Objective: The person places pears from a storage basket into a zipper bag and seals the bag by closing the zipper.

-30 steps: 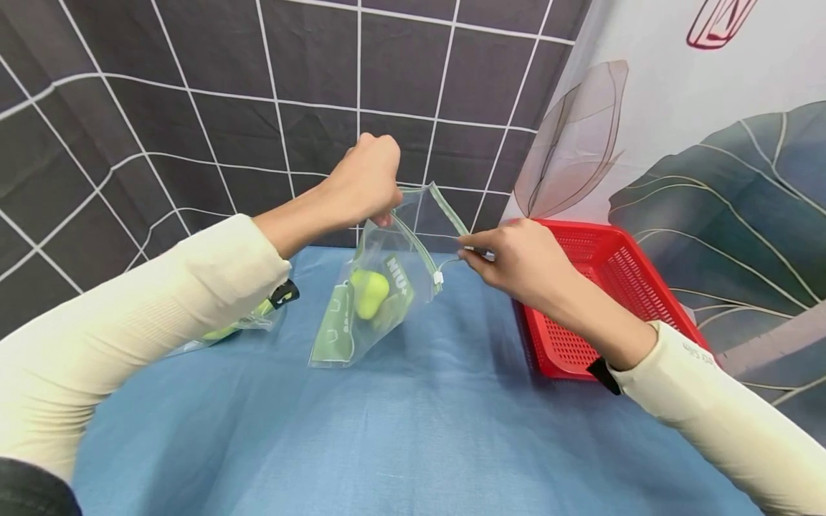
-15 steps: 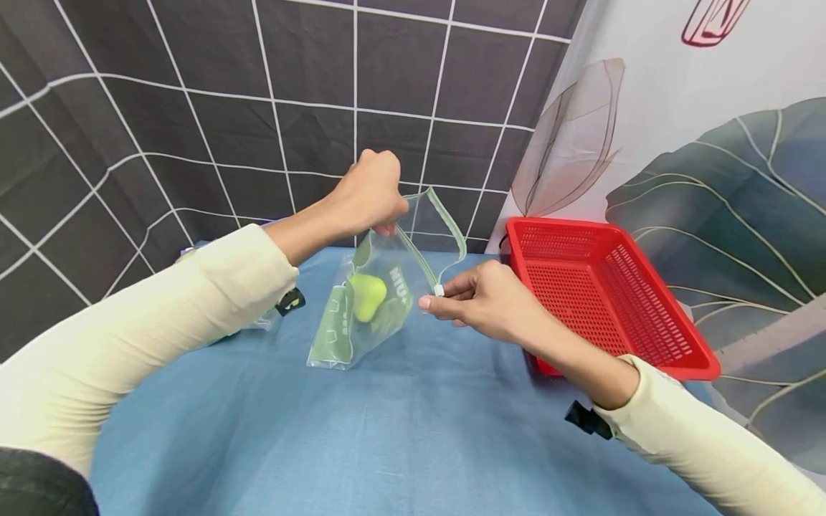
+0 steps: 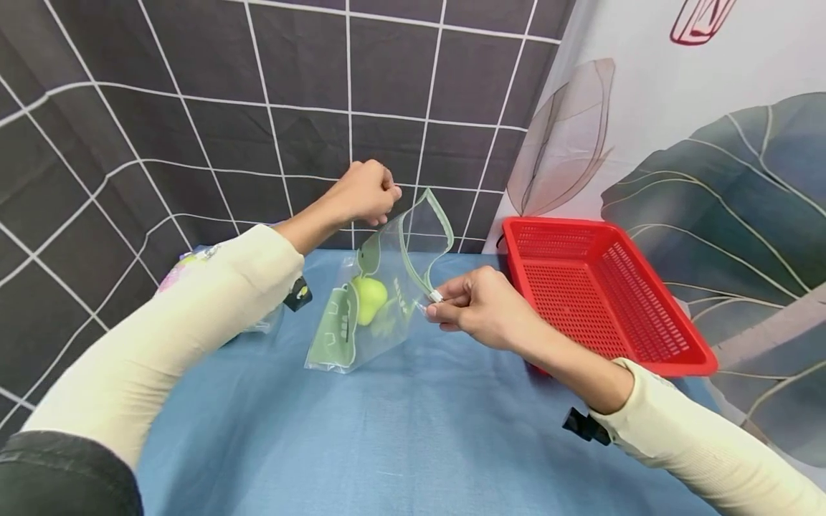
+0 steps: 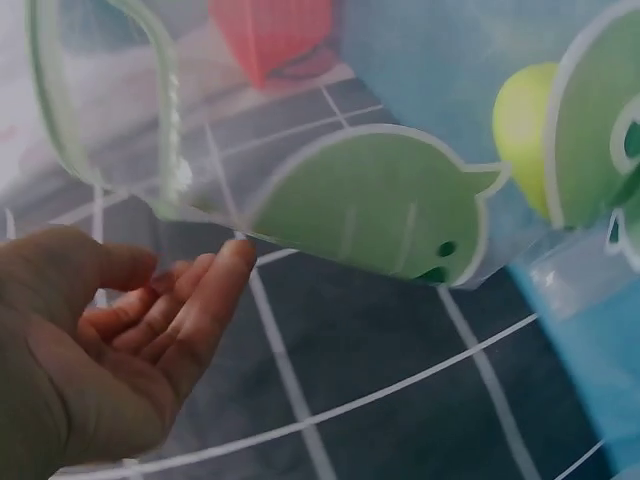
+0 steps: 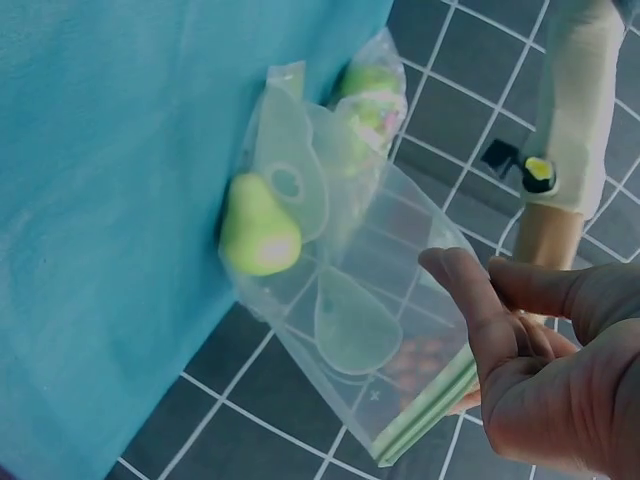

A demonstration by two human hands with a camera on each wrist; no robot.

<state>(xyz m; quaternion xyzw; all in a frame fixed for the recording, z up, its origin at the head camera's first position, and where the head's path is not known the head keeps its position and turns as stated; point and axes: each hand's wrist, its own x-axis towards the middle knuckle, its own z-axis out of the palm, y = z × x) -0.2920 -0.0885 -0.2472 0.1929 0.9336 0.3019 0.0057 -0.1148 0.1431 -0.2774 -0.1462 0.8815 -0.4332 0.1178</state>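
A clear zip bag [image 3: 332, 337] with green print stands on the blue cloth, its mouth gaping. Inside lies a yellow-green pear [image 3: 370, 297], also visible in the right wrist view as a pear [image 5: 258, 230]. At the bag's near right corner, my right hand [image 3: 480, 304] pinches the plastic right beside the white slider [image 3: 436, 295]. My left hand [image 3: 368, 192] is at the upper left of the bag mouth. In the left wrist view that left hand [image 4: 130, 340] has loosely bent fingers holding nothing, with a fingertip close to the bag's edge; contact is unclear.
A red perforated basket [image 3: 600, 294] stands at the right. Partly behind the left sleeve lies another clear bag [image 3: 264, 322]; in the right wrist view this other bag [image 5: 372, 85] shows green contents. A dark tiled-pattern curtain [image 3: 310, 136] hangs behind the blue cloth [image 3: 387, 437].
My left hand has let go of the bag's rim and shifted slightly left. My right hand has moved from the far rim down to the slider corner and pinches there.
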